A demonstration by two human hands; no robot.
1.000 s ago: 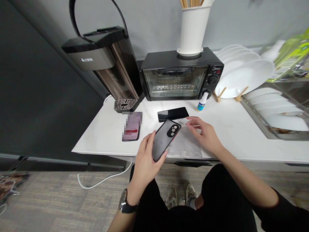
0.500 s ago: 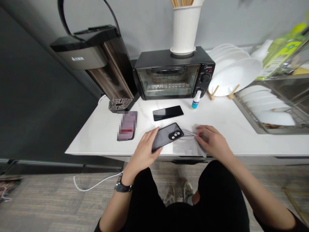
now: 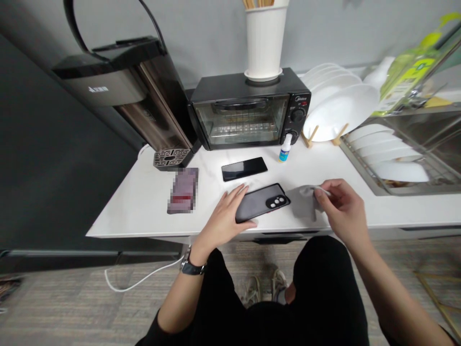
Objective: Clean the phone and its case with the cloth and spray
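Note:
My left hand (image 3: 225, 217) spans the near-left end of a black-rimmed phone case (image 3: 257, 203), fingers at its upper edge and thumb along its lower edge. The case lies slanted on the counter with its camera cut-outs to the right. Pinched in my right hand (image 3: 344, 206) is a thin grey cloth (image 3: 305, 202), which hangs down beside the case's right end. Behind the case a smartphone (image 3: 245, 169) rests with its dark screen up. A small spray bottle (image 3: 285, 149) with a blue label stands upright near the toaster oven.
A toaster oven (image 3: 245, 110) carrying a white cup (image 3: 265, 43) of sticks stands at the back. To its left is a tall water dispenser (image 3: 158, 105), with a blurred purplish packet (image 3: 183, 191) before it. White plates (image 3: 340, 113) and a sink rack (image 3: 391, 156) are at the right.
The cloth has come away from the case as my right hand moved right and up. My left hand and the case have shifted slightly right.

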